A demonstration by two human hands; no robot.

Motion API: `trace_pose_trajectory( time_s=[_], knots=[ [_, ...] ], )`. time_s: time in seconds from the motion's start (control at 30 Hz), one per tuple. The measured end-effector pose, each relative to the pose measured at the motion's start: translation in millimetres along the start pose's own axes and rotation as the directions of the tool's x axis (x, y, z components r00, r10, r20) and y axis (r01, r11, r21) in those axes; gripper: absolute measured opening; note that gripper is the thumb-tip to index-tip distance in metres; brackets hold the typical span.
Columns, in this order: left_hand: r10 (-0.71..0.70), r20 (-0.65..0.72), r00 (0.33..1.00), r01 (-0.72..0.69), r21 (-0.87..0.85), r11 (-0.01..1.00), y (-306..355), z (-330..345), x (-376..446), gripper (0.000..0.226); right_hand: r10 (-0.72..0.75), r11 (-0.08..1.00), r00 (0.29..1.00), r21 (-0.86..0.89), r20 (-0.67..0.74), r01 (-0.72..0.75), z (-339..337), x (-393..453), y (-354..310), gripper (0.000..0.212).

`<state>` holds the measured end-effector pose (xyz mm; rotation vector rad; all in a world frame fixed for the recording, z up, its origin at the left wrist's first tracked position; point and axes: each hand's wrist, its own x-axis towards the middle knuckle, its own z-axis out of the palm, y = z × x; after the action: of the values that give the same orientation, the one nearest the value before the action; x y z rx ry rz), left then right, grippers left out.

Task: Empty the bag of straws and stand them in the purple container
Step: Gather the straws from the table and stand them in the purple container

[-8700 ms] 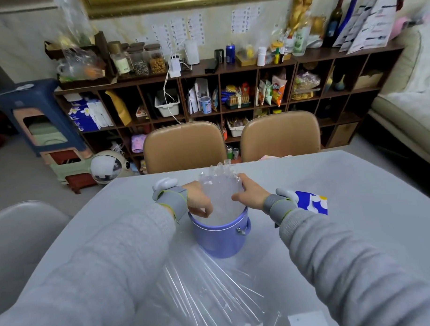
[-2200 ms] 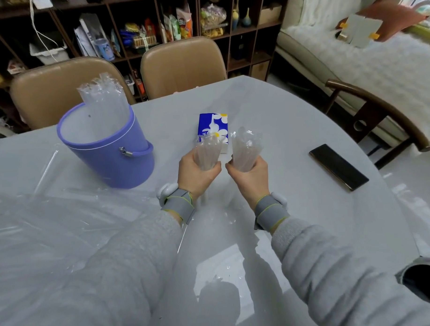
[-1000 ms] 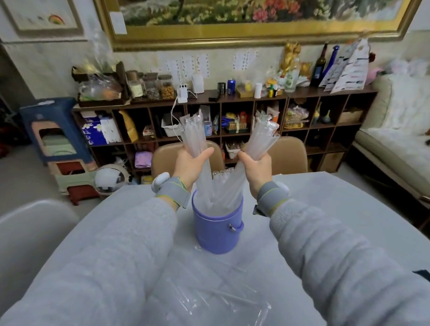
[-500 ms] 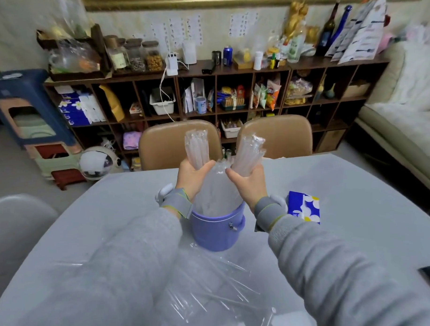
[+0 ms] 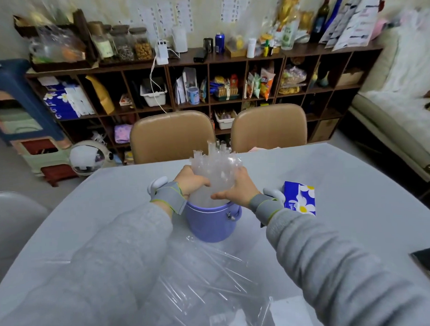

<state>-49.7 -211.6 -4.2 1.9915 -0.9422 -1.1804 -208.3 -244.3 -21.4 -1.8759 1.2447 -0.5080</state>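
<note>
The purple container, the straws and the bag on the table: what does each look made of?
Purple container: likely moulded plastic, smooth satin finish, soft highlights, a small metal-looking handle fitting. Straws: clear thin plastic, translucent, pale glinting ends. Bag: thin transparent film, glossy, creased, with streaky reflections. Left hand and right hand grip the straws.

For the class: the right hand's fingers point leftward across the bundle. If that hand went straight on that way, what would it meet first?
The right hand already grips the straws; straight beyond them lies the left hand, though depth is unclear.
</note>
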Motion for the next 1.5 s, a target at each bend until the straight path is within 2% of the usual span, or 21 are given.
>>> trace_pose_trajectory(
  time_s=[0.07, 0.13, 0.2, 0.33, 0.43, 0.53, 0.63, 0.7, 0.8, 0.87, 0.9, 0.97, 1.03, 1.1, 1.13, 1.23, 1.37, 1.47, 1.5],
  knots=[
    [-0.044, 0.025, 0.999, 0.045, -0.014, 0.999, 6, -2, -12, 0.072, -0.063, 0.996, 0.997, 0.054, -0.053, 0.066, -8, -5, -3, 0.096],
    [-0.073, 0.034, 0.997, 0.073, 0.017, 0.997, 5, -1, -14, 0.070, -0.112, 0.988, 0.989, 0.097, -0.097, 0.122, -15, -7, -2, 0.117],
    [-0.080, 0.034, 0.996, 0.078, 0.064, 0.995, 4, -1, -13, 0.068, -0.117, 0.985, 0.988, 0.116, -0.105, 0.129, -19, -9, -3, 0.127],
    [-0.090, 0.091, 0.992, 0.073, 0.177, 0.981, 6, 1, -12, 0.089, -0.042, 0.996, 0.996, 0.085, 0.075, 0.036, -23, -10, -1, 0.120],
    [-0.067, 0.090, 0.994, 0.038, 0.295, 0.955, 7, 6, -12, 0.092, 0.031, 0.987, 0.988, 0.153, 0.152, -0.054, -24, -6, 4, 0.121],
    [-0.049, 0.071, 0.996, 0.023, 0.329, 0.944, 6, 11, -9, 0.089, 0.014, 0.991, 0.979, 0.130, 0.203, -0.041, -30, -3, 9, 0.099],
    [-0.047, 0.104, 0.993, 0.004, 0.379, 0.925, 4, 16, 1, 0.081, -0.020, 0.994, 0.985, 0.105, 0.170, 0.002, -35, 2, 11, 0.077],
    [-0.112, 0.147, 0.983, 0.030, 0.467, 0.884, 6, 16, 0, 0.076, -0.030, 0.994, 0.980, 0.112, 0.198, 0.008, -37, 3, 12, 0.078],
    [-0.147, 0.215, 0.966, -0.007, 0.587, 0.810, 10, 9, 1, 0.093, -0.022, 0.995, 0.935, 0.097, 0.354, -0.013, -45, 1, 15, 0.092],
    [-0.172, 0.306, 0.936, -0.020, 0.535, 0.844, 12, 6, -3, 0.106, -0.026, 0.997, 0.910, 0.073, 0.414, -0.005, -46, -3, 17, 0.104],
    [-0.204, 0.366, 0.908, 0.020, 0.448, 0.894, 11, 5, -4, 0.111, -0.033, 0.997, 0.910, 0.071, 0.413, 0.004, -46, -4, 18, 0.107],
    [-0.186, 0.484, 0.855, 0.038, 0.299, 0.953, 8, 4, -9, 0.103, -0.046, 0.995, 0.929, 0.094, 0.367, 0.013, -40, -4, 19, 0.101],
    [-0.127, 0.503, 0.855, -0.001, 0.247, 0.969, 4, 3, -11, 0.102, -0.040, 0.986, 0.956, 0.164, 0.290, -0.009, -33, -2, 18, 0.090],
    [-0.097, 0.463, 0.881, -0.062, 0.318, 0.946, 6, 3, -16, 0.116, -0.020, 0.972, 0.975, 0.232, 0.221, -0.033, -28, -1, 15, 0.078],
    [-0.096, 0.418, 0.903, -0.063, 0.349, 0.935, 6, 3, -14, 0.116, -0.019, 0.966, 0.980, 0.256, 0.198, -0.033, -27, 0, 14, 0.073],
    [-0.099, 0.310, 0.946, 0.014, 0.265, 0.964, 2, 11, -6, 0.096, -0.017, 0.953, 0.980, 0.301, 0.199, -0.044, -27, 2, 16, 0.066],
    [-0.112, 0.200, 0.973, 0.056, 0.265, 0.963, 0, 21, -3, 0.087, -0.003, 0.952, 0.947, 0.291, 0.321, -0.096, -33, 2, 26, 0.080],
    [-0.148, 0.203, 0.968, 0.093, 0.258, 0.962, -7, 27, 8, 0.095, 0.008, 0.948, 0.937, 0.295, 0.348, -0.117, -32, 1, 30, 0.092],
    [-0.180, 0.212, 0.961, 0.135, 0.208, 0.969, -8, 27, 11, 0.095, 0.016, 0.951, 0.939, 0.284, 0.344, -0.120, -31, 1, 31, 0.093]
  ],
)
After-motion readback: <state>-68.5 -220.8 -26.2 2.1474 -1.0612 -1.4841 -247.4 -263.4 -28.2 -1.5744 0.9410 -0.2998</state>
